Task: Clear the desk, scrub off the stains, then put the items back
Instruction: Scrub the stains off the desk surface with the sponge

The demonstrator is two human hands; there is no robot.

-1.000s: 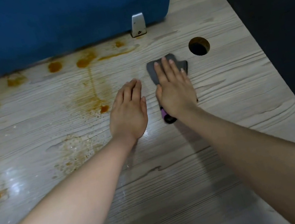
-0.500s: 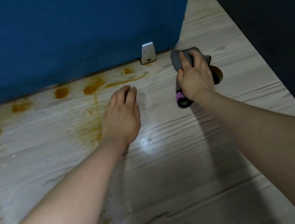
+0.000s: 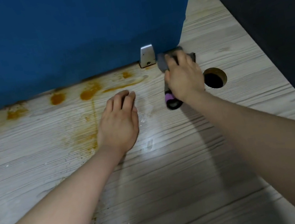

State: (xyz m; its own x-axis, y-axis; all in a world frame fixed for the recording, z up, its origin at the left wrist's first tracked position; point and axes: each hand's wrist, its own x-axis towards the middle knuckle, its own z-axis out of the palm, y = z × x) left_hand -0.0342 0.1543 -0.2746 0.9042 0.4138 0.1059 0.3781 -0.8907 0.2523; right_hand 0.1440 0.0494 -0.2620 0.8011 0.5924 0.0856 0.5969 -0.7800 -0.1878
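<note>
Right hand point(image 3: 184, 78) curls its grip round the cloth point(image 3: 163, 63) and a purple-capped tube point(image 3: 171, 102), just right of the bracket point(image 3: 147, 56). Left hand point(image 3: 118, 122) rests spread on the counter point(image 3: 173, 176). Stains point(image 3: 87, 94) sit left of the bracket: sweep leftward, pressing firmly.

The desk point(image 3: 171, 166) is pale grey-beige with dark streaked wood grain, marked by orange-brown stains point(image 3: 89, 94) along its far left. Behind it stands a deep blue partition point(image 3: 71, 36) with a silver-grey bracket point(image 3: 146, 56). The cloth point(image 3: 162, 62) is dark grey, the scrubber handle point(image 3: 172, 100) black with a purple band.
</note>
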